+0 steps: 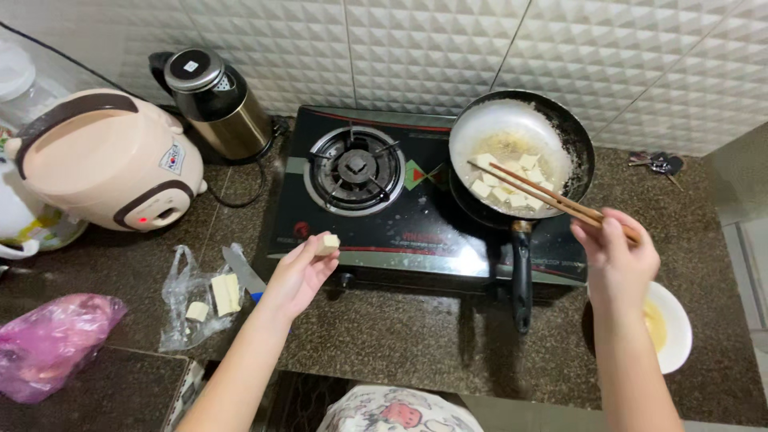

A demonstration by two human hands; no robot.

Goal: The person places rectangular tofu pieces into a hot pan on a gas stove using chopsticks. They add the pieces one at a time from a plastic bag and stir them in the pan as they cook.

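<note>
Head view: dark speckled countertop [400,336] bears black stove [384,200]; white embossed tiles [432,48] behind.

Bright overhead light, glare on the stove [400,232], edges perhaps slightly bowed.

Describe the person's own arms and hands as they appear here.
Both forearms are bare, with no sleeves in view. The left hand and the right hand wear no gloves, and no rings, watch or bracelet can be seen at either wrist. No markings show.
</note>
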